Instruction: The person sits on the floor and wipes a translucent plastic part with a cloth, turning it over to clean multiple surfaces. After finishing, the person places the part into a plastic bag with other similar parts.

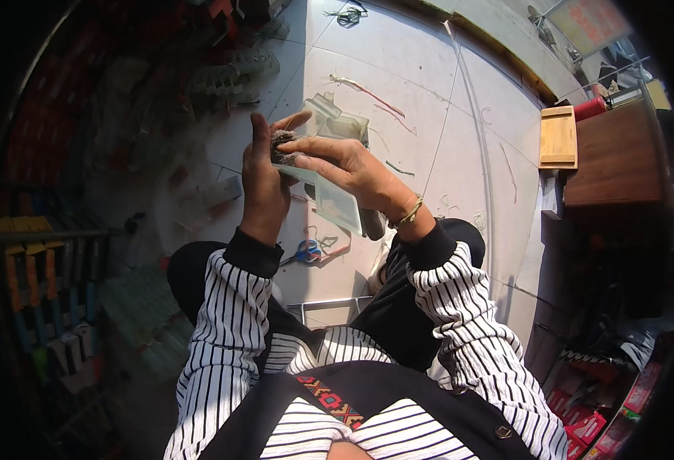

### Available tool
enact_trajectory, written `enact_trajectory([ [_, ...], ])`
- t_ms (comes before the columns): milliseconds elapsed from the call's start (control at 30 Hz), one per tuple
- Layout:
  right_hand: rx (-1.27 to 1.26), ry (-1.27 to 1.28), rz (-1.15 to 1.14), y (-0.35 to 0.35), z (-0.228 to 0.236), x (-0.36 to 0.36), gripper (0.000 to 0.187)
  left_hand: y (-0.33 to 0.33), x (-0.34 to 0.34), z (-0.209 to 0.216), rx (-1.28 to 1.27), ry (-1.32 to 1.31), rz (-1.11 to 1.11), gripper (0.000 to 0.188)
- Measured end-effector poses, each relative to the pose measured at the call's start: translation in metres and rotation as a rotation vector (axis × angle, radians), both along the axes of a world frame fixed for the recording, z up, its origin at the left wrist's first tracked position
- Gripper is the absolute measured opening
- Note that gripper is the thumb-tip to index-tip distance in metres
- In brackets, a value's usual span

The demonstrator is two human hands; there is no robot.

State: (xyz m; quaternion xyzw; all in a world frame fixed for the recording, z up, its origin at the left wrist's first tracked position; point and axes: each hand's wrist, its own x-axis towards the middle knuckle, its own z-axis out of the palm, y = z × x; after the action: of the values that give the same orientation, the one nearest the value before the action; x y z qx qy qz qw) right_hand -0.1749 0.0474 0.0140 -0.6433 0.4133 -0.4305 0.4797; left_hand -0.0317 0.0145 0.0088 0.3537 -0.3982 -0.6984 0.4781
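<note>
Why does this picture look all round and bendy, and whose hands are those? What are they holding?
The picture comes from a small camera worn on a person's head, looking down. Its wide lens bends straight lines and darkens the corners, so everything looks round.

The two arms in striped sleeves belong to that person, who seems to sit above a tiled floor. The left hand and the right hand together hold a clear, flat plastic piece. Between the fingers there is also a small dark, rough lump; I cannot tell what it is.

On the floor lie scissors with blue handles, some thin scraps and more clear plastic pieces. To the right stands a brown wooden table.
</note>
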Motion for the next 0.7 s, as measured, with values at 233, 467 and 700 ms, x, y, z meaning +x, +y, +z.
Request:
enact_trajectory([
  [233,0.196,-0.123,0.066,0.004,0.013,0.001,0.032,-0.005,0.008,0.004,0.04,0.179,-0.137,0.062],
  [467,-0.734,0.68,-0.736,0.002,0.005,0.016,0.042,-0.006,0.006,-0.006,0.353,0.416,-0.17,0.042],
  [700,-0.626,0.516,-0.466,0.002,-0.006,0.017,0.046,-0.009,0.003,-0.005,0.235,0.509,-0.129,0.046],
])
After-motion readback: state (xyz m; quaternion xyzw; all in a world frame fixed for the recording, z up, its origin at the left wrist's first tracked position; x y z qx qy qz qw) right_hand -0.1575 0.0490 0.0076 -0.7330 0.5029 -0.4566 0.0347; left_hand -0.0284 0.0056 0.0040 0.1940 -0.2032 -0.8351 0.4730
